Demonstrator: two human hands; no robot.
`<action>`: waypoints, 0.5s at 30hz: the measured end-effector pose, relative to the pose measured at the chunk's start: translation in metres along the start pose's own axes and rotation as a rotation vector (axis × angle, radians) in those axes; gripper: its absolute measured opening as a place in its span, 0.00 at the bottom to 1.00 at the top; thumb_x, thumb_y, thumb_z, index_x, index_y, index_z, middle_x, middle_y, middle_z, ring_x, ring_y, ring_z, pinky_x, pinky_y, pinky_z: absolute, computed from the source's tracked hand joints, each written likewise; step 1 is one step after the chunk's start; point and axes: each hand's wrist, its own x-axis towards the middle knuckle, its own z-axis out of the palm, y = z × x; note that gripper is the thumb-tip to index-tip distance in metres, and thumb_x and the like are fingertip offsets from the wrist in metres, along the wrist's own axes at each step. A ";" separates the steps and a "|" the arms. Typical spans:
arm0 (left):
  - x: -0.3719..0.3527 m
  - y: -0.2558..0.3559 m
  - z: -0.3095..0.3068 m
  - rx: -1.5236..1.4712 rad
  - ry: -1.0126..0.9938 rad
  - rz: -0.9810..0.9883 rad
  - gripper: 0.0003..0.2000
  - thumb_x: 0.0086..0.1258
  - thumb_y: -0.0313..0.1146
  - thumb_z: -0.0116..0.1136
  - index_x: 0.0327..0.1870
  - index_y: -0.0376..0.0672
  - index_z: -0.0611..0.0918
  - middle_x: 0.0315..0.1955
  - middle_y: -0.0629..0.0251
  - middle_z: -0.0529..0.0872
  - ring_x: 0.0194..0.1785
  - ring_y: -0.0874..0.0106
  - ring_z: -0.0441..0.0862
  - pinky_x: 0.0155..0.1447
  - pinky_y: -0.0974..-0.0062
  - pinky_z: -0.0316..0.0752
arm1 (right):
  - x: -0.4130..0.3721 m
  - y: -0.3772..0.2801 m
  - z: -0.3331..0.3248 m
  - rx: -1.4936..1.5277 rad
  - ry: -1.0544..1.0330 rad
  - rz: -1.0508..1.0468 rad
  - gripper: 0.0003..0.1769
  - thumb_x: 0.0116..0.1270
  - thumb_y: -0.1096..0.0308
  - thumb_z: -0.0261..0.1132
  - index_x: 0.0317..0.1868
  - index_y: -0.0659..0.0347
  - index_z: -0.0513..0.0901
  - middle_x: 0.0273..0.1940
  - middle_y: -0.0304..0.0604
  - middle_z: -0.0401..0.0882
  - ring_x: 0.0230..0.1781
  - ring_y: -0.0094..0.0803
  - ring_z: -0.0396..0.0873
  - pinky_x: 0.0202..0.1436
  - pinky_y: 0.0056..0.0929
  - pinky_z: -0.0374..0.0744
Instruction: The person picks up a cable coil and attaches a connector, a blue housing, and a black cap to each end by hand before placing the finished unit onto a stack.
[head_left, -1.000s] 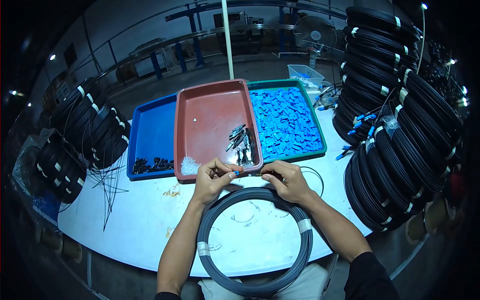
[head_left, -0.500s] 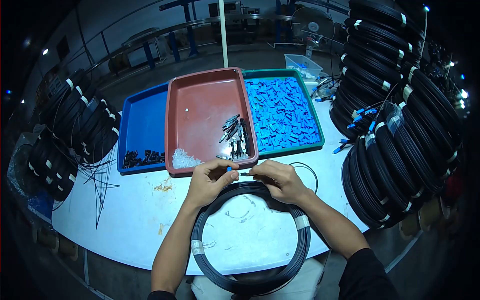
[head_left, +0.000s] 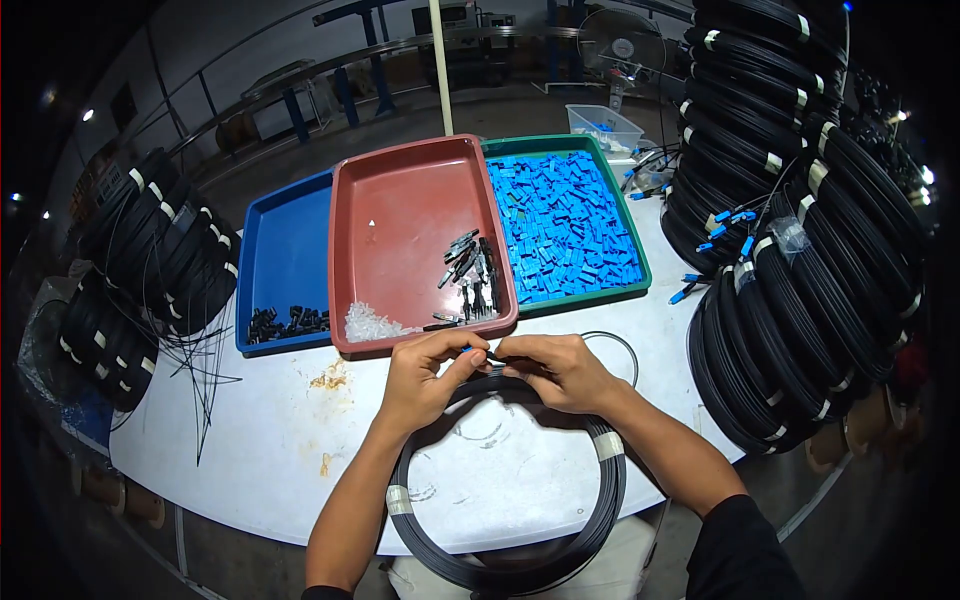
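My left hand [head_left: 428, 378] pinches a small blue connector housing [head_left: 467, 349] between thumb and forefinger, just in front of the red tray. Close against it, my right hand [head_left: 560, 374] grips the black connector end [head_left: 492, 355] of a cable between its fingertips. The two pieces meet or nearly touch; my fingers hide the exact contact. Beneath both hands lies a coil of black cable [head_left: 612, 480], bound with pale tape and overhanging the table's front edge. A thin loop of cable [head_left: 634, 358] curves out beyond my right hand.
Behind my hands, a red tray [head_left: 400, 200] holds clear small parts and black connectors. It sits between a blue tray [head_left: 290, 235] with black pieces and a green tray [head_left: 640, 262] full of blue housings. Stacked cable coils [head_left: 800, 330] flank the white table [head_left: 260, 430].
My fingertips have drawn closer together, bringing the black connector end up to the blue housing. The housing has tipped from upright to slanted. Tray contents look the same.
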 end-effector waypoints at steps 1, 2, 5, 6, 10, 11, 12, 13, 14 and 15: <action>0.000 0.000 0.001 -0.018 0.002 0.012 0.08 0.75 0.23 0.63 0.50 0.30 0.85 0.41 0.59 0.89 0.42 0.72 0.89 0.48 0.78 0.84 | 0.000 -0.001 0.000 0.024 -0.006 0.010 0.15 0.64 0.82 0.69 0.51 0.67 0.83 0.39 0.48 0.89 0.33 0.36 0.89 0.39 0.29 0.86; -0.001 0.000 0.001 -0.036 0.005 0.022 0.08 0.75 0.23 0.63 0.50 0.30 0.85 0.41 0.59 0.89 0.42 0.72 0.89 0.48 0.78 0.84 | 0.000 -0.001 0.000 0.024 -0.006 0.011 0.15 0.64 0.82 0.69 0.51 0.67 0.83 0.39 0.48 0.89 0.33 0.36 0.89 0.39 0.29 0.86; -0.002 0.000 0.002 -0.031 0.044 0.003 0.08 0.73 0.27 0.66 0.48 0.33 0.88 0.40 0.59 0.90 0.42 0.75 0.88 0.47 0.78 0.81 | 0.001 -0.003 -0.001 0.092 -0.016 0.038 0.16 0.67 0.77 0.70 0.54 0.64 0.83 0.36 0.52 0.89 0.34 0.43 0.89 0.38 0.35 0.85; -0.002 0.000 0.002 -0.031 0.045 0.002 0.08 0.73 0.27 0.66 0.48 0.33 0.88 0.40 0.59 0.90 0.42 0.75 0.88 0.47 0.78 0.81 | 0.002 -0.003 -0.002 0.063 -0.030 0.039 0.15 0.66 0.76 0.70 0.54 0.63 0.83 0.35 0.52 0.88 0.33 0.43 0.89 0.37 0.34 0.84; -0.002 0.001 0.000 0.020 -0.005 0.042 0.08 0.76 0.25 0.63 0.50 0.32 0.86 0.41 0.62 0.89 0.42 0.78 0.86 0.46 0.81 0.81 | 0.002 -0.010 -0.007 -0.014 -0.093 0.076 0.14 0.66 0.75 0.71 0.52 0.63 0.84 0.35 0.52 0.88 0.32 0.43 0.89 0.35 0.33 0.84; -0.003 0.000 0.000 0.020 -0.011 0.037 0.08 0.76 0.26 0.64 0.50 0.32 0.86 0.41 0.63 0.89 0.42 0.78 0.85 0.46 0.82 0.80 | 0.002 -0.009 -0.007 -0.014 -0.094 0.077 0.14 0.66 0.75 0.71 0.52 0.63 0.84 0.35 0.52 0.88 0.32 0.43 0.89 0.35 0.33 0.84; -0.002 0.001 0.000 0.019 -0.012 0.036 0.08 0.76 0.26 0.64 0.50 0.32 0.86 0.41 0.63 0.89 0.42 0.78 0.85 0.46 0.82 0.80 | 0.001 -0.008 -0.006 -0.034 -0.086 0.059 0.13 0.65 0.76 0.72 0.49 0.64 0.85 0.34 0.49 0.88 0.30 0.38 0.88 0.33 0.30 0.83; -0.003 0.004 0.000 -0.002 -0.014 0.022 0.08 0.76 0.26 0.64 0.49 0.32 0.86 0.41 0.63 0.89 0.42 0.78 0.85 0.46 0.82 0.80 | 0.001 -0.007 -0.005 -0.054 -0.078 0.041 0.12 0.64 0.76 0.73 0.47 0.64 0.85 0.32 0.46 0.88 0.27 0.32 0.88 0.30 0.27 0.82; -0.003 0.005 0.001 -0.023 -0.016 0.007 0.08 0.76 0.27 0.64 0.49 0.32 0.86 0.41 0.63 0.89 0.42 0.78 0.84 0.46 0.81 0.79 | 0.001 -0.006 -0.003 -0.054 -0.077 0.043 0.12 0.64 0.76 0.73 0.47 0.64 0.85 0.32 0.46 0.88 0.27 0.32 0.88 0.30 0.27 0.82; -0.002 0.004 0.001 -0.022 -0.018 0.006 0.08 0.76 0.27 0.64 0.49 0.32 0.86 0.41 0.63 0.89 0.42 0.78 0.84 0.46 0.81 0.79 | 0.001 -0.005 -0.001 -0.030 -0.035 0.021 0.11 0.63 0.77 0.73 0.47 0.64 0.85 0.32 0.47 0.88 0.27 0.33 0.88 0.30 0.28 0.82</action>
